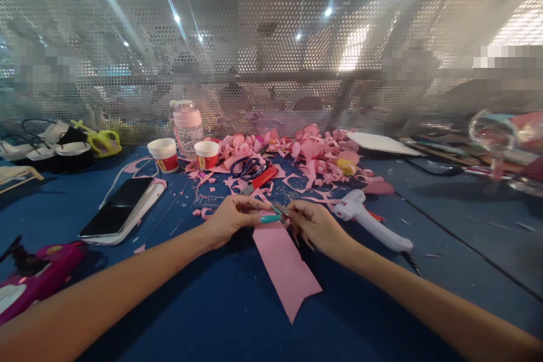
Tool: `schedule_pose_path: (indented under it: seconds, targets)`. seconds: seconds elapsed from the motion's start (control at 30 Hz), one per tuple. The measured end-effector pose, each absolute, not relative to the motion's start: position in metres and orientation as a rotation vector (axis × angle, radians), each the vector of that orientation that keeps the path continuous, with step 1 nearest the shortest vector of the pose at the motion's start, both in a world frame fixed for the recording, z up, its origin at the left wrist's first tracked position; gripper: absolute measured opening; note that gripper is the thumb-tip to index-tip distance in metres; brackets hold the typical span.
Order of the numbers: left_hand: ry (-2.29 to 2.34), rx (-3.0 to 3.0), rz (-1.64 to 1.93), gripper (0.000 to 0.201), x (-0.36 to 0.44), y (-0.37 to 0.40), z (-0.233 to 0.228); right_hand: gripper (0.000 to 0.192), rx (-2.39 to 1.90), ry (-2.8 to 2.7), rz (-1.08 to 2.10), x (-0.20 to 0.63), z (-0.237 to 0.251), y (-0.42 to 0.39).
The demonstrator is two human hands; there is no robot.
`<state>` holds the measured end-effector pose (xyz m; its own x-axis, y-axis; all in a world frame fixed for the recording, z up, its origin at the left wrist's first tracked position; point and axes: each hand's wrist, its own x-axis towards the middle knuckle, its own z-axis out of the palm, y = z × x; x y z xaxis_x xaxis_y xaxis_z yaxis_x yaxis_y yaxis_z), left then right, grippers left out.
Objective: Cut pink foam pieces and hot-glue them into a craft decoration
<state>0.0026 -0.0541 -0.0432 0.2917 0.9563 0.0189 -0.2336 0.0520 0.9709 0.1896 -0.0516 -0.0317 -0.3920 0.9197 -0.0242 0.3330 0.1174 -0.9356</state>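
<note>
A pink paper strip [284, 266] with a notched, swallow-tail lower end hangs over the blue table between my hands. At its top end my left hand [229, 220] pinches it, the long teal thumbnail lying across the paper. My right hand [318, 226] is closed at the same end, thumb and fingers pressed together at the strip's upper right corner. Fingers and long nails hide what exactly lies in that pinch. Just beyond the hands are a red-handled cutter [263, 179] and scissors with dark blue handles [246, 167].
Pink paper scraps [309, 153] heap up behind. Paper cups [163, 155], a bottle [187, 127] and a phone [121, 206] stand or lie left; a magenta tool [46, 271] is nearer. To the right lie a white glue gun [373, 220] and a white sheet [382, 143]. Perforated metal panels [271, 56] close the back.
</note>
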Motion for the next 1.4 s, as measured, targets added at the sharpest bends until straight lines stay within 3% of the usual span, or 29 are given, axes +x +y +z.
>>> schedule_pose_path:
  seconds: [0.83, 1.07, 1.27, 1.4]
  targets:
    - [0.866, 1.082, 1.259, 0.023, 0.006, -0.056, -0.045, 0.024, -1.125, -2.245, 0.337, 0.185, -0.027, -0.060]
    - [0.903, 0.992, 1.133, 0.036, 0.002, -0.053, -0.046, 0.022, -0.952, -2.402, 0.085, 0.191, -0.028, -0.057]
    - [0.914, 1.034, 1.032, 0.033, 0.001, -0.048, -0.041, 0.029, -0.780, -2.480, -0.119, 0.196, -0.027, -0.053]
    - [0.968, 1.122, 0.898, 0.046, -0.002, -0.046, -0.033, 0.030, -0.648, -2.518, -0.246, 0.198, -0.029, -0.050]
